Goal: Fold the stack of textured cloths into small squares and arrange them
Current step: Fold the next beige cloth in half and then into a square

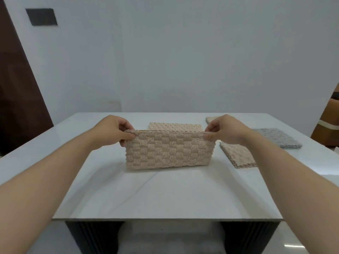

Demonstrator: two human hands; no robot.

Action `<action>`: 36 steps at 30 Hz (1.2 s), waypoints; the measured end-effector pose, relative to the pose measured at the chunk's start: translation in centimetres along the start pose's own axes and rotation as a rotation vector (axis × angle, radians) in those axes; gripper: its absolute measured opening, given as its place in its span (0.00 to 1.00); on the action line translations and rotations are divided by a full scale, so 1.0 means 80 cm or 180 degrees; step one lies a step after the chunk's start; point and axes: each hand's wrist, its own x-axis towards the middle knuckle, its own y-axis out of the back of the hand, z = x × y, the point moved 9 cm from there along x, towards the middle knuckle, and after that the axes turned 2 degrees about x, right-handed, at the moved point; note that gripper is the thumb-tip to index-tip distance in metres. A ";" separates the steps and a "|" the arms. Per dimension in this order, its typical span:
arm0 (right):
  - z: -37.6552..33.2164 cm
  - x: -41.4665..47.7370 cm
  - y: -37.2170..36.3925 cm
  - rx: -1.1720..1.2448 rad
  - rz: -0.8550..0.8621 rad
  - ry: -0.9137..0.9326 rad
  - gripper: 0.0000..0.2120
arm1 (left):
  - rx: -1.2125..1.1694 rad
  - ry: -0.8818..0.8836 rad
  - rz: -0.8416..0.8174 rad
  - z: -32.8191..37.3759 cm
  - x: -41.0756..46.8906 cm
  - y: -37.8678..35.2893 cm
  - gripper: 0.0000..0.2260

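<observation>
A beige checker-textured cloth [168, 151], doubled over, hangs upright at the middle of a white table [165, 198], its lower fold touching the surface. A person's left hand [113, 131] pinches the top left corner and the right hand [223, 131] pinches the top right corner. Just behind lies a flat beige cloth stack [176, 126]. To the right rest a folded beige square [236, 154] and, farther out, a folded grey cloth [275, 137]. A brown door [18, 98] stands at left.
</observation>
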 end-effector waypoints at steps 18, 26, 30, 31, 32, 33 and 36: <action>-0.032 -0.084 0.011 0.0341 0.0895 0.0135 0.04 | -0.0355 -0.0395 0.0983 0.016 -0.087 0.020 0.06; 0.019 -0.161 -0.099 -0.0526 -0.0112 0.0277 0.05 | 0.0420 -0.0956 0.0145 -0.052 -0.148 -0.088 0.10; 0.026 -0.164 -0.103 -0.0743 -0.0117 0.0395 0.05 | 0.0733 -0.1232 0.0076 -0.050 -0.154 -0.096 0.08; 0.027 -0.163 -0.102 -0.0792 -0.0104 0.0414 0.04 | 0.0744 -0.1222 0.0009 -0.049 -0.155 -0.097 0.08; 0.027 -0.161 -0.101 -0.0867 -0.0107 0.0443 0.04 | 0.0753 -0.1190 -0.0066 -0.049 -0.155 -0.099 0.08; 0.025 -0.160 -0.102 -0.0960 -0.0139 0.0485 0.04 | 0.0795 -0.1152 -0.0144 -0.047 -0.154 -0.101 0.07; 0.020 -0.157 -0.106 -0.1205 -0.0425 0.0464 0.08 | 0.1051 -0.1017 -0.0368 -0.044 -0.146 -0.102 0.05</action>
